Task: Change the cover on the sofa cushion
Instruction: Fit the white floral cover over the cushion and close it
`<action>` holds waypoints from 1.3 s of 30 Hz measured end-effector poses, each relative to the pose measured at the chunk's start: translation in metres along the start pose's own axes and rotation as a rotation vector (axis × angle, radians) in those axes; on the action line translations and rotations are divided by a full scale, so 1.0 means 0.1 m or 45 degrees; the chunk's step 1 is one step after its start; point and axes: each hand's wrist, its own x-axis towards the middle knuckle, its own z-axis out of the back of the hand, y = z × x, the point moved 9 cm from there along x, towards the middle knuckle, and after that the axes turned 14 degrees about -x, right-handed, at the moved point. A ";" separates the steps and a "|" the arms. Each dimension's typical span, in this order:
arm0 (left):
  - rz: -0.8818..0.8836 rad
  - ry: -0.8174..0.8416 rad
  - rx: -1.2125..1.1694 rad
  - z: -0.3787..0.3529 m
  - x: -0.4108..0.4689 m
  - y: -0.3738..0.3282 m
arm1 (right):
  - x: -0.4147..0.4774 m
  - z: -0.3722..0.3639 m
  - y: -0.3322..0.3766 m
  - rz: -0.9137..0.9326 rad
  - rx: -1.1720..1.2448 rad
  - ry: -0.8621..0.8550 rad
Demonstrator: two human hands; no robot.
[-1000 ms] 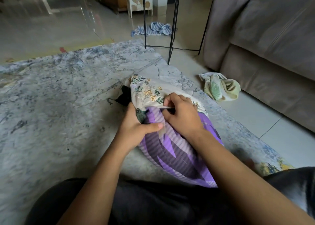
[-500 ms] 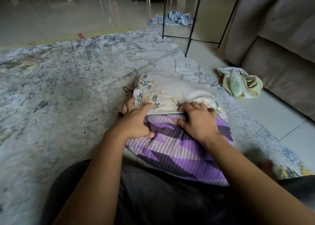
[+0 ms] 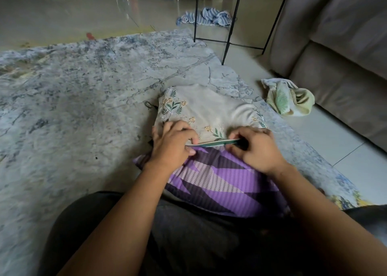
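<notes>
Both hands pinch the green-edged hem of the floral cover (image 3: 206, 108) over the purple cushion (image 3: 217, 183). Left hand (image 3: 172, 145) and right hand (image 3: 256, 148) have their fingers closed on it, on the rug (image 3: 83, 100).

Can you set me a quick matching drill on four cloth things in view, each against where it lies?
Things:
1. floral cover
2. purple cushion
3. striped cloth
4. green and cream cloth

Places:
A. bare floor, far side of the black metal legs
B. tiled floor beside the sofa base
C. partly on the person's lap, near end uncovered
D. on the rug, pulled over the cushion's far end, both hands at its edge

Pairs: 1-D, 2-C, 3-A, 4-B
</notes>
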 end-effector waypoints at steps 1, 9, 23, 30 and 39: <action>0.005 -0.029 0.000 0.00 0.00 0.02 | -0.03 0.03 -0.18 -0.062 -0.028 0.021; -0.019 0.062 0.045 -0.12 0.04 -0.34 | -0.22 -0.40 -0.99 -0.296 0.431 0.249; -0.103 -0.057 0.135 -0.66 0.13 -0.67 | -0.12 -0.24 -0.74 -0.255 -0.005 -0.112; 0.009 -0.175 0.119 -0.46 0.23 -0.32 | -0.34 -0.48 -1.20 -0.531 0.844 0.107; -0.133 -0.731 -0.211 0.01 -0.06 -0.42 | -0.31 -0.55 -0.84 -0.313 1.028 0.195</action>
